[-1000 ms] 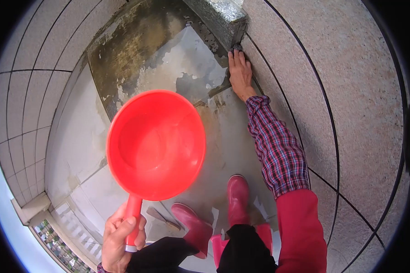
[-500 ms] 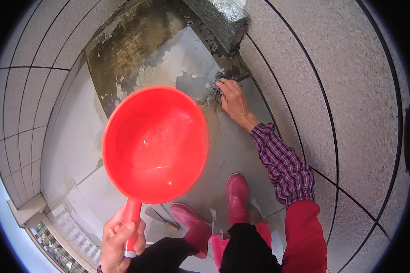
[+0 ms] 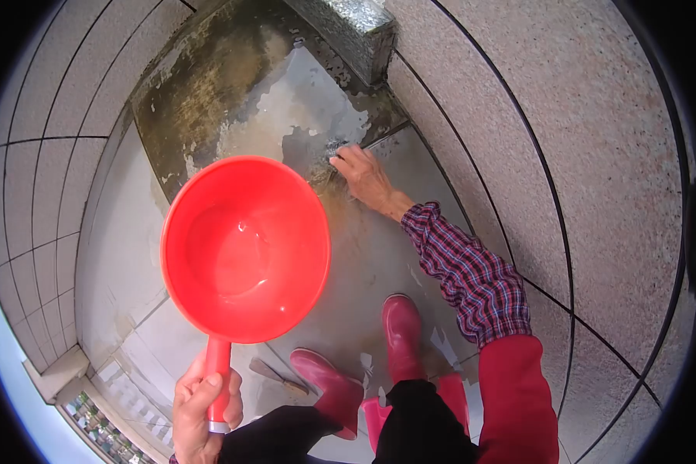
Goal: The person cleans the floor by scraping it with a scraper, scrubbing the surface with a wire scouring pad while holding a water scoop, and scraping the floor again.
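Note:
My left hand [image 3: 203,402] is wrapped round the handle of a red plastic dipper [image 3: 246,247], which is held up over the floor with its open bowl facing me. A little water seems to glint inside it. My right hand [image 3: 366,179] presses a grey metallic scouring pad [image 3: 336,147] on the wet floor, its fingers bent over the pad, most of which is hidden. Around the pad lie a pale cleaned-looking patch [image 3: 305,93] and a brown, stained, wet area [image 3: 201,93] of the tiles.
Pink boots [image 3: 402,329] stand on the floor below, beside a pink stool [image 3: 452,394]. A scraper [image 3: 277,374] lies left of the boots. Speckled tiled walls rise on the right [image 3: 595,155] and left [image 3: 39,185]. A stone block [image 3: 356,39] stands at the top.
My right hand and the pad have moved left and slightly down across the floor. The dipper has shifted a little left, and the view has shifted slightly.

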Motion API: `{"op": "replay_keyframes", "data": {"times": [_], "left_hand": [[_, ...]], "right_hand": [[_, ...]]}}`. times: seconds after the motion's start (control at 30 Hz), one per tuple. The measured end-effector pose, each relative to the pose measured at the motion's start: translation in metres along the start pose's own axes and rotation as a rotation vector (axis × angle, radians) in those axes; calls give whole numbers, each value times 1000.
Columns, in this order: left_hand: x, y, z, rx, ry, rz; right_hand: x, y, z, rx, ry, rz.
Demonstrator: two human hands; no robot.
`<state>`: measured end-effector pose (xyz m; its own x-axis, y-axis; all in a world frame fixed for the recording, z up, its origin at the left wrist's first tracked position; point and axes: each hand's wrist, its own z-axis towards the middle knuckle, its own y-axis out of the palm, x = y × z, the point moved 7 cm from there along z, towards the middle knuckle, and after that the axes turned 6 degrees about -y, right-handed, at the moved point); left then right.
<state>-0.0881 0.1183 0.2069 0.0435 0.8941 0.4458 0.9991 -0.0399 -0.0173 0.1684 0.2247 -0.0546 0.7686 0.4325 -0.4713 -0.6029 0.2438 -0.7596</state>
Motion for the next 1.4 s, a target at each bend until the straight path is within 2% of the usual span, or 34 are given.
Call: {"op": "replay_keyframes", "data": {"times": [0.07, 0.1, 0.17, 0.2, 0.3, 0.4, 0.57, 0.7, 0.83, 0.9, 0.97, 1.0, 1.07, 1.13, 1.2, 1.27, 1.3, 1.37, 1.4], "left_hand": [[-5, 2, 2, -52, -25, -28], [-5, 5, 3, -62, -21, -21], [1, 11, 0, -70, 15, -58], [4, 15, 1, -68, 20, -57], [17, 35, 10, -43, 16, -6], [38, 79, 41, -158, 10, -13], [50, 131, 85, -164, -70, -45], [36, 111, 67, -185, -82, -48], [25, 76, 17, -199, -84, -84], [14, 57, 2, -100, -95, -192], [7, 51, -3, -54, -112, -251], [2, 45, -7, -15, -121, -314], [-7, 32, -15, 5, -119, -347], [-15, 18, -18, 0, -143, -422], [-11, 22, -16, -32, -122, -443], [-7, 24, -15, -48, -109, -430], [-4, 25, -16, -93, -97, -436], [0, 20, -20, -123, -80, -447], [2, 18, -22, -130, -63, -467]], "right_hand": [[49, -45, 16, 85, 108, -264], [63, -50, 12, 90, 114, -274], [80, -48, 11, -17, 206, -503], [81, -40, 2, -84, 316, -387], [57, -25, -26, 8, 315, -287], [51, -33, -25, -34, 329, -244], [51, -38, -26, -43, 331, -206], [52, -30, -29, -46, 306, -247], [70, -42, 2, -115, 251, -303], [93, -47, 25, -120, 235, -329], [96, -49, 39, 8, 69, -583], [91, -42, 31, -2, 65, -573], [95, -37, 8, -13, 266, -512], [81, -39, -14, 33, 543, -243], [23, -17, -32, 105, 462, -65], [-52, 21, -52, -54, 233, 34], [-59, 23, -61, -55, 254, 46], [-84, 28, -66, -194, 99, 287], [-62, 12, -60, -103, 133, 184]]}}
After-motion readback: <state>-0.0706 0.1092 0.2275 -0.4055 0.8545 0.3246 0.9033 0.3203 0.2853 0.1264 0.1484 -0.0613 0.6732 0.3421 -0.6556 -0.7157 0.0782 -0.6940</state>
